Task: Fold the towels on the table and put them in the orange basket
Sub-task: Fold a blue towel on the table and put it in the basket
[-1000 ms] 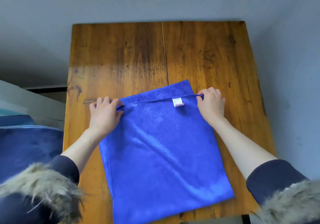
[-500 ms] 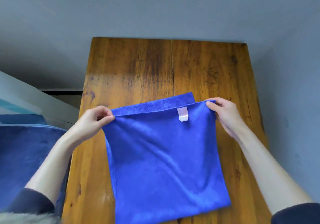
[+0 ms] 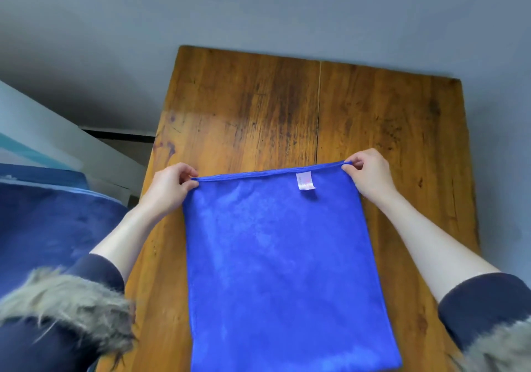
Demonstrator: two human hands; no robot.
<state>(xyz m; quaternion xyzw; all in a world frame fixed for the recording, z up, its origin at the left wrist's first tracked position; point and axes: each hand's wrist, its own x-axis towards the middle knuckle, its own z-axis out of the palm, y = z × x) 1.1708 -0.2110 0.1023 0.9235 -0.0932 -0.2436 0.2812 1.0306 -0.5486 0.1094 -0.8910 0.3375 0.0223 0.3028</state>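
Blue towel (image 3: 281,271) between two pinching hands

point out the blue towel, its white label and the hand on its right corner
blue towel (image 3: 281,271), head view, middle of the cloth
white label (image 3: 305,181), head view, centre of the tag
right hand (image 3: 370,176), head view, back of the hand

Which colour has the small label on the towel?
White, faintly pinkish; the label sits near the blue towel's far edge, head view.
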